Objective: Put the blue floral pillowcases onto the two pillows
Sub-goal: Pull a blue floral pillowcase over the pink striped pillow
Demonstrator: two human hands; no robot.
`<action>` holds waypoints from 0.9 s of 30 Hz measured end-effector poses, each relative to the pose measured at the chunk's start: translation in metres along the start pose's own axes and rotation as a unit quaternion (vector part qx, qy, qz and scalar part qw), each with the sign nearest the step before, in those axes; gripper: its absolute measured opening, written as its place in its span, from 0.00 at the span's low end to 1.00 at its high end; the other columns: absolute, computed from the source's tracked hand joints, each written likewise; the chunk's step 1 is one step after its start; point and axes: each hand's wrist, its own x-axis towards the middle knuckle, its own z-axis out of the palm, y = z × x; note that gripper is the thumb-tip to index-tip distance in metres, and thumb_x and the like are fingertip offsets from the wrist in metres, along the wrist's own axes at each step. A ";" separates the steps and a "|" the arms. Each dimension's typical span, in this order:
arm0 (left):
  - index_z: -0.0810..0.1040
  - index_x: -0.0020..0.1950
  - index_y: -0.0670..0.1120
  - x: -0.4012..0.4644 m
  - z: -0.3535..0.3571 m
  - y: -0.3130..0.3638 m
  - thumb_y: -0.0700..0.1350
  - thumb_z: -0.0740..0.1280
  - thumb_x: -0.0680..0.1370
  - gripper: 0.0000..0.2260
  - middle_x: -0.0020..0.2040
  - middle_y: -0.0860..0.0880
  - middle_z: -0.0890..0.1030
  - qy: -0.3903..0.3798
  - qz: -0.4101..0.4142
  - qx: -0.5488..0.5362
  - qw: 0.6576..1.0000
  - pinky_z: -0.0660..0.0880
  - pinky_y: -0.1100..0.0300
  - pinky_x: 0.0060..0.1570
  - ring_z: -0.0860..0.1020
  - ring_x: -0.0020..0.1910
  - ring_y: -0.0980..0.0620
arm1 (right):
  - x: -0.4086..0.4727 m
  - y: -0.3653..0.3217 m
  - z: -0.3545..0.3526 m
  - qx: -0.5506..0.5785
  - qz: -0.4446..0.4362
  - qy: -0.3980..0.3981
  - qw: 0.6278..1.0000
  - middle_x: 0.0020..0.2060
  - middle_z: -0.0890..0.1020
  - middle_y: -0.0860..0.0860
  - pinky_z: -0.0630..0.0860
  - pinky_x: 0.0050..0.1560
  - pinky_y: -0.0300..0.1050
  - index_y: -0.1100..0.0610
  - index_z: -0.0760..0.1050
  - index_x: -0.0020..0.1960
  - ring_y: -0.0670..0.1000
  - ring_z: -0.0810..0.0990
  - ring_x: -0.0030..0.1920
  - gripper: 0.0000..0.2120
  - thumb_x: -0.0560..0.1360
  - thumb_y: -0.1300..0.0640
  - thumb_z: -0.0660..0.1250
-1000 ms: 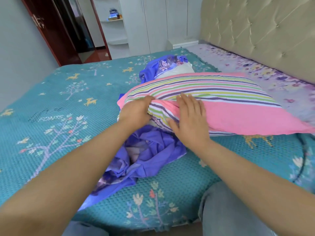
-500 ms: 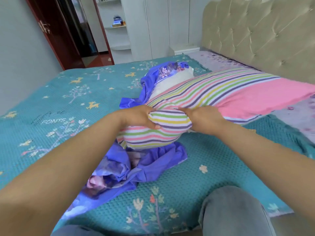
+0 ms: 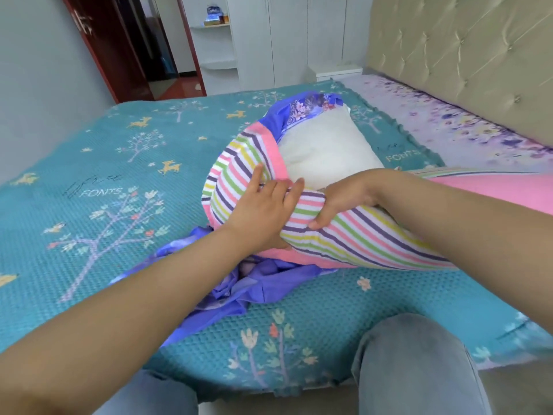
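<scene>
Teal bedspread (image 3: 89,235): striped pillow (image 3: 359,235) now folded over; right hand (image 3: 344,199) grips it, left hand (image 3: 263,211) fingers flattened on it.

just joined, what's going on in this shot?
A person kneels at the bed. The right hand grips the end of the striped pillow while the left hand rests on its striped fabric. One blue floral pillowcase lies crumpled underneath; another white pillow sits behind, partly in its blue case.
</scene>
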 end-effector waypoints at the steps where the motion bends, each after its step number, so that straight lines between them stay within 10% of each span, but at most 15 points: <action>1: 0.66 0.68 0.39 0.007 0.000 0.001 0.69 0.72 0.56 0.50 0.53 0.42 0.78 -0.031 0.007 -0.019 0.999 0.64 0.41 0.65 0.78 0.52 0.43 | 0.001 0.002 0.003 0.007 0.000 -0.012 1.000 0.54 0.83 0.52 0.77 0.58 0.49 0.54 0.75 0.62 0.52 0.82 0.53 0.21 0.71 0.49 0.72; 7: 0.76 0.53 0.49 0.014 0.025 -0.001 0.65 0.70 0.64 0.26 0.50 0.48 0.81 -0.214 -0.034 -0.284 0.934 0.75 0.56 0.43 0.79 0.48 0.45 | -0.007 -0.019 0.034 -0.207 -0.022 0.189 0.960 0.55 0.80 0.49 0.70 0.51 0.43 0.51 0.74 0.62 0.53 0.79 0.57 0.30 0.67 0.33 0.68; 10: 0.78 0.47 0.46 0.011 0.044 -0.003 0.55 0.74 0.67 0.16 0.47 0.45 0.82 -0.264 -0.059 -0.412 0.870 0.75 0.54 0.43 0.78 0.43 0.45 | -0.011 -0.020 0.088 -0.441 0.009 0.435 0.785 0.60 0.75 0.59 0.64 0.60 0.55 0.59 0.67 0.68 0.60 0.73 0.61 0.44 0.64 0.28 0.64; 12: 0.80 0.50 0.46 0.014 0.049 -0.008 0.51 0.75 0.66 0.16 0.47 0.47 0.82 -0.303 -0.068 -0.480 0.820 0.76 0.52 0.49 0.79 0.46 0.45 | -0.014 -0.015 0.118 -0.532 0.032 0.423 0.732 0.71 0.63 0.64 0.49 0.69 0.70 0.62 0.55 0.75 0.67 0.62 0.69 0.58 0.59 0.25 0.64; 16: 0.78 0.54 0.50 0.017 0.051 -0.014 0.47 0.75 0.68 0.16 0.48 0.55 0.81 -0.348 -0.065 -0.554 0.754 0.73 0.64 0.47 0.78 0.49 0.52 | 0.001 0.000 0.091 -0.569 0.029 0.359 0.739 0.74 0.44 0.67 0.35 0.66 0.71 0.63 0.33 0.75 0.72 0.44 0.72 0.63 0.63 0.26 0.63; 21: 0.75 0.61 0.53 0.007 0.063 -0.012 0.53 0.77 0.65 0.25 0.56 0.62 0.78 -0.365 -0.078 -0.620 0.690 0.69 0.61 0.61 0.75 0.57 0.59 | 0.032 -0.008 0.045 -0.510 -0.008 0.259 0.820 0.62 0.76 0.58 0.59 0.69 0.56 0.61 0.40 0.76 0.57 0.74 0.63 0.64 0.59 0.27 0.68; 24: 0.77 0.60 0.53 0.000 0.065 -0.006 0.53 0.75 0.67 0.22 0.56 0.56 0.81 -0.344 -0.071 -0.592 0.725 0.72 0.57 0.59 0.78 0.55 0.53 | 0.053 -0.002 0.030 -0.394 -0.010 0.169 0.904 0.58 0.80 0.50 0.70 0.49 0.41 0.50 0.68 0.68 0.54 0.78 0.57 0.42 0.59 0.34 0.75; 27: 0.71 0.66 0.52 -0.009 0.047 0.001 0.61 0.71 0.68 0.29 0.60 0.51 0.77 -0.192 -0.143 -0.467 0.851 0.72 0.55 0.55 0.76 0.58 0.48 | 0.070 0.015 0.017 -0.253 -0.029 0.115 0.960 0.53 0.81 0.45 0.70 0.50 0.39 0.48 0.76 0.58 0.52 0.79 0.54 0.27 0.62 0.42 0.77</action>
